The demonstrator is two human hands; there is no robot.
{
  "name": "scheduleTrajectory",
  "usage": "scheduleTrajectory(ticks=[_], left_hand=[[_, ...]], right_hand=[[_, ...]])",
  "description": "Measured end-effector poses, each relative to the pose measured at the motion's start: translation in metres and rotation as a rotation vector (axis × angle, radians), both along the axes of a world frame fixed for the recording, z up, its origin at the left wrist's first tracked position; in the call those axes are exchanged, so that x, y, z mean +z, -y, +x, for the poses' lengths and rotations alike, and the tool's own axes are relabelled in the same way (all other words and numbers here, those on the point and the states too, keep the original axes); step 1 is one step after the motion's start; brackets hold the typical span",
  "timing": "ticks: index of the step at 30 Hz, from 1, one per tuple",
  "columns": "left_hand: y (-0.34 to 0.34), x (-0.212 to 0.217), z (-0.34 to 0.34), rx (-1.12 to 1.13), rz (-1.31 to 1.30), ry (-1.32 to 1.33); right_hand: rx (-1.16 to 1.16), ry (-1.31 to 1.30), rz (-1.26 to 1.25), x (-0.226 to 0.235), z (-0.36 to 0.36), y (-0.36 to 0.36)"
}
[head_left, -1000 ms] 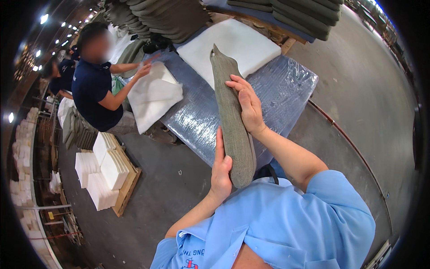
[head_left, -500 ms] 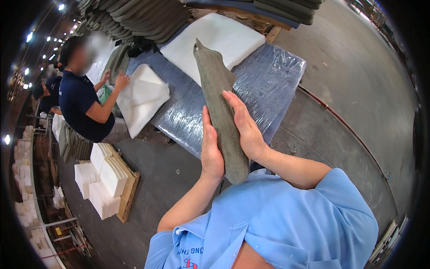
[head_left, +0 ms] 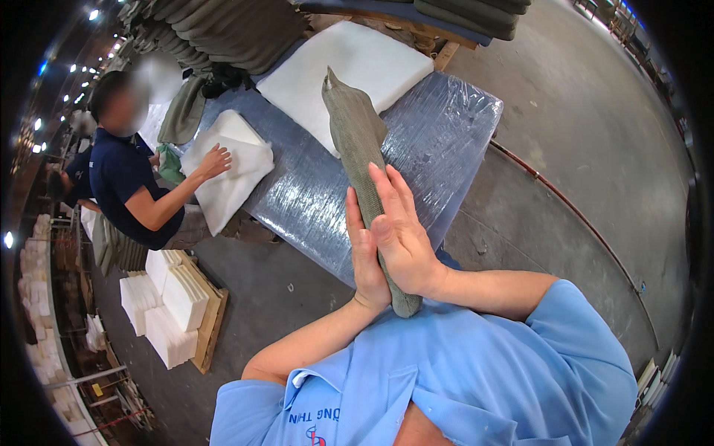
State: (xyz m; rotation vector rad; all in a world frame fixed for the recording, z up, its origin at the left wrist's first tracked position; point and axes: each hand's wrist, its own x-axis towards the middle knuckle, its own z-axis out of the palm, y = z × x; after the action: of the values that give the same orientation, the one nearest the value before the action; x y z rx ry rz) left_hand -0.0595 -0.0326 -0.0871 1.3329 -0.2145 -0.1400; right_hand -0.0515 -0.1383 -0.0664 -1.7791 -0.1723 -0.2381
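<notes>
A grey-green fabric cushion [head_left: 352,123] stands on its narrow edge in front of my body, its pointed corner toward the table. My left hand [head_left: 366,260] lies flat against its left side. From the right side, my right hand [head_left: 405,245] presses on it with fingers straight and close together. Between the two palms the cushion is squeezed thin, and its rounded near end [head_left: 407,305] sticks out below my wrists. Behind it, a thick white foam or wadding pad [head_left: 327,56] lies on the table [head_left: 439,141], which is covered in blue sheeting and shiny clear film.
At the left a co-worker in a dark shirt [head_left: 130,178] has a hand on a white pad [head_left: 230,160]. Stacked grey-green cushions [head_left: 223,33] rise behind the table. White foam blocks [head_left: 175,305] sit on a wooden pallet at lower left. A reddish hose [head_left: 573,201] crosses the floor at right.
My hands have come closer together, pressing the cushion thinner, and my right hand now overlaps the left in view. The co-worker's hand has moved onto the white pad.
</notes>
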Motion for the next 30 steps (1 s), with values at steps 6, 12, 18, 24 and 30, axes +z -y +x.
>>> scheduleTrajectory(ticks=[6, 12, 18, 24, 30], left_hand=[[-0.006, 0.005, 0.008, -0.042, -0.033, -0.019], [-0.011, 0.028, 0.001, -0.052, 0.059, -0.110], [-0.004, 0.007, -0.001, -0.004, -0.012, -0.020], [0.010, 0.018, -0.003, 0.020, 0.033, 0.008], [-0.004, 0.014, -0.008, -0.116, -0.017, -0.059]], right_hand=[[0.084, -0.086, 0.355, -0.002, 0.002, 0.013], [0.143, -0.121, 0.331, -0.020, -0.030, 0.019], [0.033, -0.013, 0.165, -0.010, -0.031, 0.010], [-0.023, 0.069, 0.086, -0.017, -0.035, 0.012], [0.081, -0.070, 0.522, -0.020, -0.039, 0.023]])
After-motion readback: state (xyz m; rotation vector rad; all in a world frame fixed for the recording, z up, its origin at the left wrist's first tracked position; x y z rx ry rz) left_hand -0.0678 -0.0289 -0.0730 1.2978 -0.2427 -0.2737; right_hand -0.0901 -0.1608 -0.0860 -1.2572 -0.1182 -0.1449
